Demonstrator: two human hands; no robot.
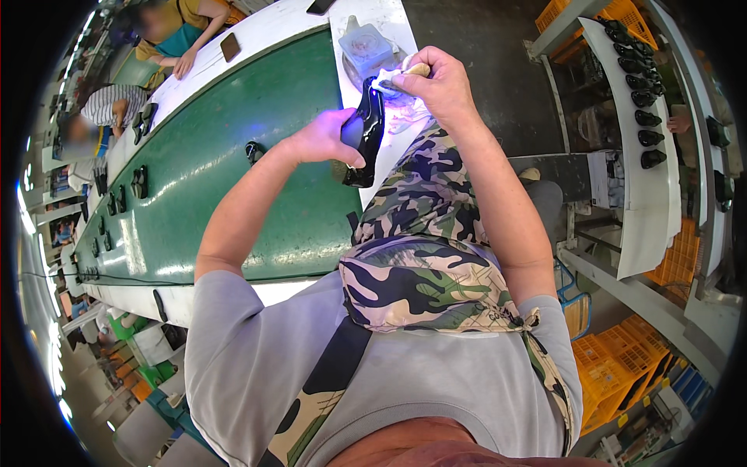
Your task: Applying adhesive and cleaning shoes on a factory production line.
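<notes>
My left hand is wrapped round a glossy black shoe, gripping it near the heel. The toe points away from me, tilted up at the edge of a white tabletop. Pinched in my right hand is a white cloth, which touches the toe of the shoe. A small tan pad-like piece shows between those fingers; its exact kind is unclear. Just beyond the cloth stands a translucent plastic container. Bluish-violet light falls on the shoe, cloth and tabletop.
A green belt runs to my left, with a black shoe and several others farther along. People sit at its far side near a phone. On my right, a white rack bears several black shoes; orange crates stand below.
</notes>
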